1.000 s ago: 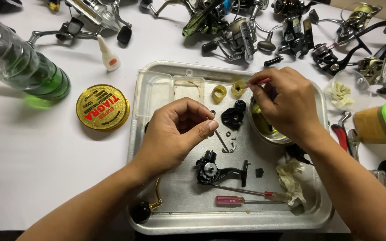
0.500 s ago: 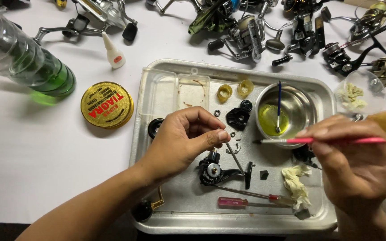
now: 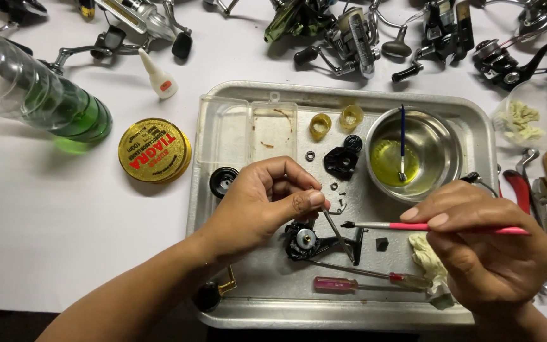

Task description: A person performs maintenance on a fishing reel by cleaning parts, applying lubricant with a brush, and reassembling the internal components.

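Over the metal tray (image 3: 476,126), the left hand (image 3: 261,206) pinches a thin metal pin (image 3: 337,229); the right hand (image 3: 489,250) grips a pink brush (image 3: 438,227) pointed at it.

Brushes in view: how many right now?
2. A pink-handled brush is held in the right hand over the tray; a blue-handled brush stands in the steel bowl. Others may be hidden.

Two bare forearms — left hand (image 3: 257,206), right hand (image 3: 485,244) — ringless
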